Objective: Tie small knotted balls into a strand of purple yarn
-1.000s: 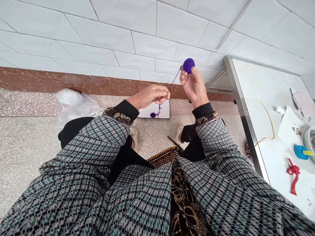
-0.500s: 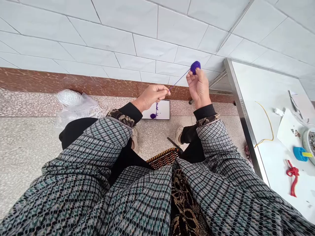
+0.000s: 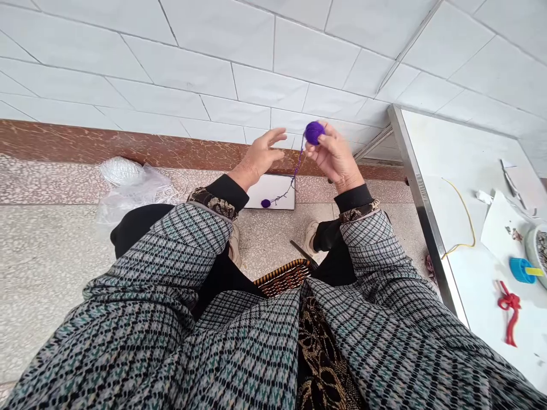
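Pinching purple yarn ball in right hand grip | left hand grip spread, empty | no legible writing

basket mostly hidden behind the knees, bowl cut by the right edge, white bundle in its bag unclear

We sit over a speckled terrazzo floor. At ten o'clock lies a clear plastic bag holding white cord; at twelve, a white board bearing a small purple knot. At three stands a white table carrying yellow cord, red cord and a blue cap.
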`<action>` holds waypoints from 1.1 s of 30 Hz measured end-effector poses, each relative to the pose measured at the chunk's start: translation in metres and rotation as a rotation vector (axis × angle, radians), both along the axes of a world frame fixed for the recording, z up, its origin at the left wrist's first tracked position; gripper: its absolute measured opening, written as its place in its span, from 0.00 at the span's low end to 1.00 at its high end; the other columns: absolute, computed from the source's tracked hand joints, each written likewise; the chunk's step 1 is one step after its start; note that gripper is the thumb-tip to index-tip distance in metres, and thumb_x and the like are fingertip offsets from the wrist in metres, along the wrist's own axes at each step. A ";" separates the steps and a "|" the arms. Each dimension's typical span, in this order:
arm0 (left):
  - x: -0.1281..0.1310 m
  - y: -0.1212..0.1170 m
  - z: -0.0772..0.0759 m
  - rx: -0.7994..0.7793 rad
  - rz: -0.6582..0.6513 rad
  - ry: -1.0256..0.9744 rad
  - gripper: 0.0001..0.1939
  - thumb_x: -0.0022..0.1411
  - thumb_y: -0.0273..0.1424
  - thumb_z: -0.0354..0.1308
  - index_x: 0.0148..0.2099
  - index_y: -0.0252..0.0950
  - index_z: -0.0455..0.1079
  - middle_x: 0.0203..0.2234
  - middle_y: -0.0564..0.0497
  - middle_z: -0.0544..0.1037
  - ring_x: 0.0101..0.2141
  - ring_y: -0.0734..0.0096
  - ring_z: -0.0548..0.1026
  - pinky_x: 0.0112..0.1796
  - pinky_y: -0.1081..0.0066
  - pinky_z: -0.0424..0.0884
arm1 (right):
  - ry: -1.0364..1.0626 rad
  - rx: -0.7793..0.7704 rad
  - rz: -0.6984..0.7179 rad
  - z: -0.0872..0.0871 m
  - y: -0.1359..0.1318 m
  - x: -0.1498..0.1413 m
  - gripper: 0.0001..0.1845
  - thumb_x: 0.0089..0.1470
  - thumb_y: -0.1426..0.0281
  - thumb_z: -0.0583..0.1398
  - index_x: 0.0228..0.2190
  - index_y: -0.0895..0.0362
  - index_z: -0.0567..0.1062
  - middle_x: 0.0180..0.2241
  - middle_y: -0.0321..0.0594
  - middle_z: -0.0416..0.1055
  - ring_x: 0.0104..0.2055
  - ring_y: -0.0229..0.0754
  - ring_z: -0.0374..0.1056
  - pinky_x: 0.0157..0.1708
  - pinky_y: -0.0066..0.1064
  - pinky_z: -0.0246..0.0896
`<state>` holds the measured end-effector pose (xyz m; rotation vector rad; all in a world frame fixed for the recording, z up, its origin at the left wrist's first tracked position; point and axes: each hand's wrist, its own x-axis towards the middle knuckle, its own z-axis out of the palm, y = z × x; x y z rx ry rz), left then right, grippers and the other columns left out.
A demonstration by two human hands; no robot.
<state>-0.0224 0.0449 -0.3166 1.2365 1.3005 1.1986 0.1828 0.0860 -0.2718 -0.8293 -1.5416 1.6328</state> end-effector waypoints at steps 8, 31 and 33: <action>0.028 -0.005 0.018 0.003 -0.054 -0.152 0.04 0.70 0.24 0.59 0.40 0.34 0.74 0.23 0.55 0.71 0.19 0.82 0.62 0.24 0.77 0.58 | 0.076 -0.093 -0.155 -0.015 0.015 0.000 0.27 0.61 0.47 0.70 0.44 0.53 0.69 0.43 0.42 0.74 0.48 0.43 0.75 0.48 0.35 0.81; -0.009 -0.017 0.035 -0.097 -0.471 -0.117 0.16 0.63 0.28 0.65 0.22 0.36 0.69 0.18 0.51 0.68 0.22 0.75 0.67 0.30 0.69 0.70 | 0.181 0.068 0.019 0.006 0.012 0.027 0.33 0.48 0.44 0.73 0.43 0.52 0.70 0.48 0.44 0.74 0.37 0.38 0.67 0.37 0.30 0.74; -0.003 -0.019 0.038 -0.091 -0.568 -0.082 0.14 0.62 0.30 0.68 0.25 0.36 0.73 0.19 0.49 0.71 0.22 0.74 0.68 0.29 0.69 0.71 | 0.157 0.103 -0.199 0.000 0.016 0.017 0.29 0.53 0.46 0.70 0.44 0.51 0.68 0.48 0.42 0.72 0.42 0.41 0.69 0.45 0.34 0.76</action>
